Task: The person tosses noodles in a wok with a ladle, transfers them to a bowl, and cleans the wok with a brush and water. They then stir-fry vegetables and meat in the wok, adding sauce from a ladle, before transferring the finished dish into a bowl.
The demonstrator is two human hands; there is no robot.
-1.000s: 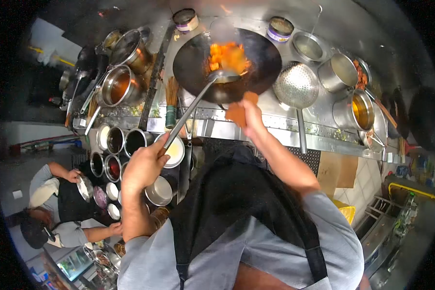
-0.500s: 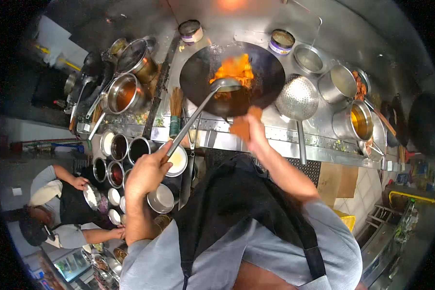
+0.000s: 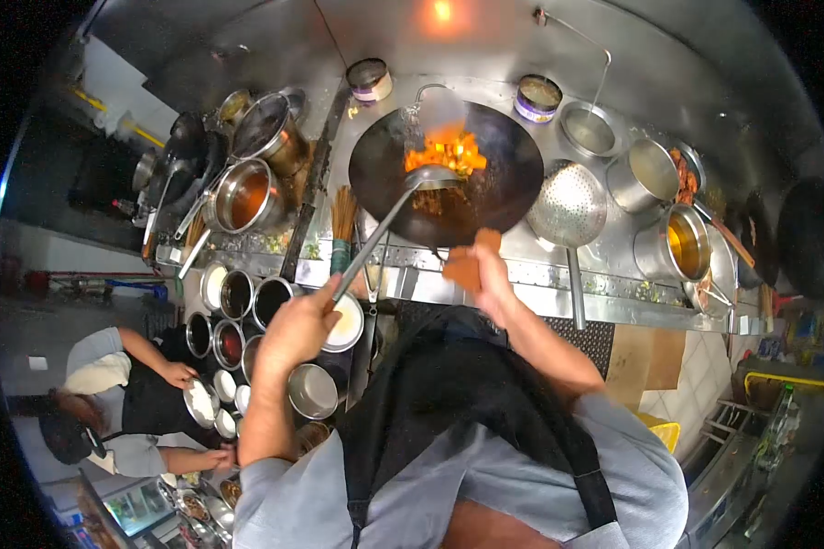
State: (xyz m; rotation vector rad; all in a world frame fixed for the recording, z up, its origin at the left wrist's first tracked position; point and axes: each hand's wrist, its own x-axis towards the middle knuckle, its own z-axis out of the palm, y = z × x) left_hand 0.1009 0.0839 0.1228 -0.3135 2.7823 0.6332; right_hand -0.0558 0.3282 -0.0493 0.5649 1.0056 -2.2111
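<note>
A large dark wok (image 3: 513, 165) stands on the steel stove, with orange food pieces (image 3: 458, 154) tossed up in it and some steam above. My left hand (image 3: 298, 331) is wrapped round the handle of a long steel ladle (image 3: 435, 176), whose bowl hangs over the wok beside the food. At the wok's near edge, my right hand (image 3: 491, 274) is closed on a brown cloth (image 3: 464, 273), gripping the wok's rim or handle, which the cloth hides. A perforated strainer (image 3: 568, 206) lies right of the wok.
Pots with liquid (image 3: 673, 242) stand at the right, and a saucepan (image 3: 244, 195) and more pots at the left. Below the saucepan are several sauce containers (image 3: 238, 295). A bamboo brush (image 3: 342, 220) stands left of the wok. Another person (image 3: 124, 393) holds a bowl at the lower left.
The wok, stove and both hands sit slightly lower in view. The flare of orange food has shrunk to separate pieces. The other person's bowl has shifted right and down.
</note>
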